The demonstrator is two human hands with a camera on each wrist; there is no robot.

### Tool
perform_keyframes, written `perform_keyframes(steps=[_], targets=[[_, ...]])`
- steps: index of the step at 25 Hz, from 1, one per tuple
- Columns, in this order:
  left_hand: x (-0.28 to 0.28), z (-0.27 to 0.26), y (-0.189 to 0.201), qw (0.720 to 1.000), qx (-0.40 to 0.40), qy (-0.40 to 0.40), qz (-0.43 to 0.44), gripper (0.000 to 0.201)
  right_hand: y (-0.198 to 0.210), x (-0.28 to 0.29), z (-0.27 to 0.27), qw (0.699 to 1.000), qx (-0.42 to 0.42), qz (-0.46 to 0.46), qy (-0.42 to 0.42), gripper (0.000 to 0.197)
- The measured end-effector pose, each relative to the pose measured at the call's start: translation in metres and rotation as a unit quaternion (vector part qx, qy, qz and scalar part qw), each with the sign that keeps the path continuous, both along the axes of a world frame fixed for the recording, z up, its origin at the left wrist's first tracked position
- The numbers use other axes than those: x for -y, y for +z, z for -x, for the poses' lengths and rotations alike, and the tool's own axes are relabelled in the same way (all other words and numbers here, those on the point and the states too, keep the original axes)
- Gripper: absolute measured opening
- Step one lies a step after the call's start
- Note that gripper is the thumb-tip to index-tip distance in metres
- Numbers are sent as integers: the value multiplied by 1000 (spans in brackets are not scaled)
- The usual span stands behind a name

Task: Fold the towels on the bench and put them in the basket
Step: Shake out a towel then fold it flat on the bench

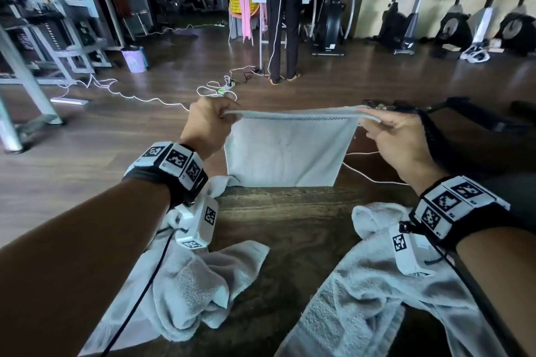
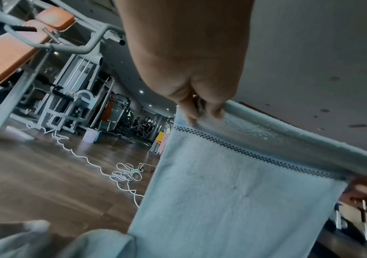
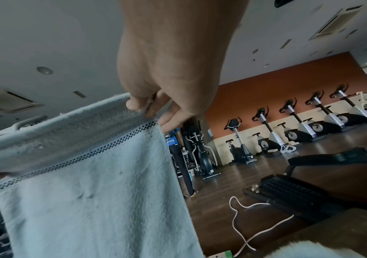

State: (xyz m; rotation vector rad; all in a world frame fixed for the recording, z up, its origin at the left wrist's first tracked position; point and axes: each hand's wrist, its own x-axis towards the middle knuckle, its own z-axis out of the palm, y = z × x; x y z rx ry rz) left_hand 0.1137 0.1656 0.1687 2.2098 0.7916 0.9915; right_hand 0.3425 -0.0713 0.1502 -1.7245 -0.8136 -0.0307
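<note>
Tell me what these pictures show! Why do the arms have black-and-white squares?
No machine here: these are a person's two arms. The big picture comes from a camera on their head, looking down. The other two come from little cameras on each wrist, looking along the hand. The squares sit on the wristbands holding those cameras. The fingers of the left hand and the right hand pinch the top corners of a pale towel, so it hangs flat. On the wooden bench lie one crumpled towel at the left and a second crumpled towel at the right.
</note>
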Motion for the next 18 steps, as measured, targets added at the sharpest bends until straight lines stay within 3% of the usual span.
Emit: perform_keyframes(steps=[3, 6, 10, 13, 16, 18], targets=[[13, 25, -11, 997, -71, -30, -25, 7, -10, 31, 19, 998, 19, 62, -9, 21], [30, 51, -29, 980, -181, -59, -63, 20, -31, 65, 39, 989, 16, 141, -29, 23], [66, 87, -37, 968, -213, -66, -116, 28, -38, 116, 85, 978, 45, 205, -18, 26], [88, 121, -36, 975, -199, -70, -64, 13, -33, 157, 118, 981, 26, 192, 22, 20], [117, 159, -24, 974, -176, -138, 37, 32, -26, 193, 141, 979, 14, 193, 59, 10], [136, 180, -14, 966, -174, -167, 92, 36, -22, 212, 150, 982, -31, 167, 82, 14]])
